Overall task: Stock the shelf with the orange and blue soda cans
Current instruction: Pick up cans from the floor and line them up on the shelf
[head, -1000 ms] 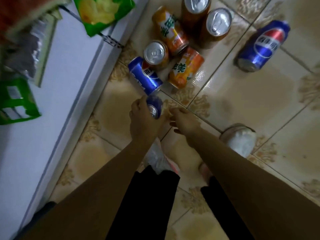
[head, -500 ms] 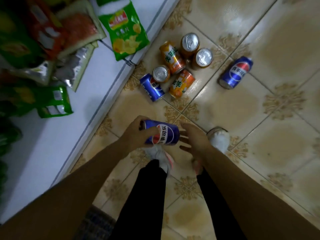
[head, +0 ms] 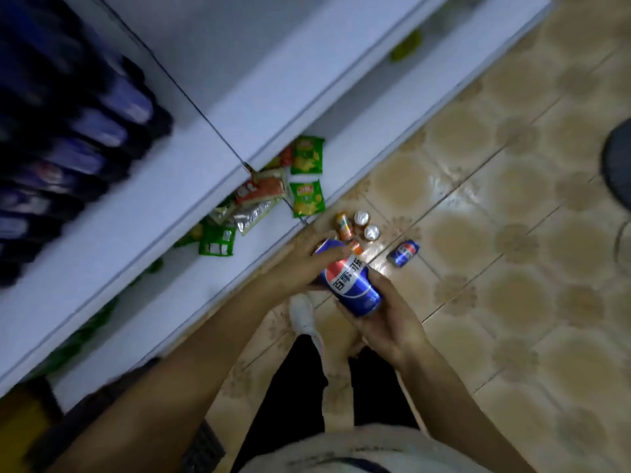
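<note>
Head cam: the blue aluminium soda can [head: 351, 285] has come up off the tiled floor [head: 512, 233], left hand [head: 300, 264] and right hand [head: 386, 319] both wrapped round it. White shelf [head: 191, 186] next, I'd guess.

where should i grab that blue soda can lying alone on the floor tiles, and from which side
Grip the lone blue can across its round middle, coming straight down from above. It lies on its side on the floor, apart from the other cans, so both curved flanks look free; its ends give less hold.
</note>
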